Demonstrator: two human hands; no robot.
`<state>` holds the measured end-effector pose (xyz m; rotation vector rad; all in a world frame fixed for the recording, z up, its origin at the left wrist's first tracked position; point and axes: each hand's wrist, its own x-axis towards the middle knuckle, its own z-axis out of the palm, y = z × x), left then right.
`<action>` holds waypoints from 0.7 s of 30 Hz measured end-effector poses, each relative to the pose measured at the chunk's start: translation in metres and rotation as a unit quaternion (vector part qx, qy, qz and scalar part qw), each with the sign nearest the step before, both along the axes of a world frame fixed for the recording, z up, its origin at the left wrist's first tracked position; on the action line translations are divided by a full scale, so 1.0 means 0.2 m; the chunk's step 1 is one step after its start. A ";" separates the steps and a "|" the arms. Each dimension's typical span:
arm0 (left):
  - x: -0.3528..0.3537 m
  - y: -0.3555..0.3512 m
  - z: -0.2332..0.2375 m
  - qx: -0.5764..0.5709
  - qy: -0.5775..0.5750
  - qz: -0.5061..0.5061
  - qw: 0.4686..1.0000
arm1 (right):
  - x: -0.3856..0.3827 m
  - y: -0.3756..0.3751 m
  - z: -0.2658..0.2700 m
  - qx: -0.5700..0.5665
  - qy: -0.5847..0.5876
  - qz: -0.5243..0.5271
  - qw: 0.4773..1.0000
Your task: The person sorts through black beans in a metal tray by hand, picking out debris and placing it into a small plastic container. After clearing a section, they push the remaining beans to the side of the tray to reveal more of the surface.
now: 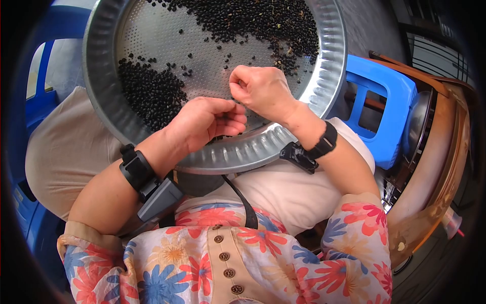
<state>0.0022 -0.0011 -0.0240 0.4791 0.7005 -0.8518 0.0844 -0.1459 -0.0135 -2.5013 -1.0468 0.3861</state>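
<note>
A round metal sieve pan (109, 109) with a perforated bottom and fluted rim rests over my lap. Black beans (149, 93) are heaped at its left side, and a larger spread of dark beans (248, 20) with pale bits lies along the far side. Over the near part of the pan, my left hand (210, 120) is turned palm up, its fingers curled and the thumb bent over them. Just right of it and slightly farther, my right hand (263, 93) is closed with fingers tucked in. Whatever either hand holds is too small or hidden.
A blue plastic stool (382, 109) stands at the right, with wooden furniture (430, 167) beyond it. More blue plastic (63, 23) shows at the left. Black straps with devices (136, 169) are on both wrists. A few loose beans (187, 71) lie scattered mid-pan.
</note>
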 end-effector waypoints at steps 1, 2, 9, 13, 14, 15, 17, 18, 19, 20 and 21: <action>0.00 0.00 -0.01 0.000 0.000 0.001 1.000 | 0.00 0.00 0.05 0.028 0.047 -0.005 0.998; 0.01 0.01 -0.02 0.009 -0.003 0.024 1.000 | -0.01 0.01 0.08 0.055 0.094 -0.011 0.994; -0.01 -0.02 0.02 0.003 -0.017 -0.037 0.999 | 0.03 -0.05 0.04 0.037 0.015 -0.024 0.999; -0.02 -0.03 0.02 -0.014 -0.035 -0.073 0.997 | 0.00 -0.03 0.00 0.002 -0.011 0.029 1.000; -0.02 -0.03 0.03 -0.014 -0.039 -0.073 0.996 | -0.01 -0.02 -0.02 -0.019 -0.035 0.055 0.998; -0.02 -0.03 0.03 -0.014 -0.039 -0.072 0.997 | -0.01 -0.02 -0.04 -0.033 -0.041 0.055 0.997; -0.02 -0.02 0.03 -0.013 -0.037 -0.069 0.997 | 0.00 -0.01 -0.05 -0.051 -0.040 0.057 0.996; -0.02 -0.02 0.03 -0.013 -0.037 -0.066 0.997 | 0.00 -0.01 -0.05 -0.071 -0.039 0.058 0.995; -0.02 -0.01 0.03 -0.014 -0.035 -0.063 0.997 | 0.00 0.00 -0.05 -0.071 -0.039 0.060 0.995; -0.02 -0.01 0.03 -0.014 -0.034 -0.060 0.998 | 0.01 0.00 -0.06 -0.067 -0.035 0.060 0.995; -0.02 -0.01 0.03 -0.014 -0.034 -0.059 0.998 | 0.01 0.00 -0.06 -0.064 -0.030 0.060 0.996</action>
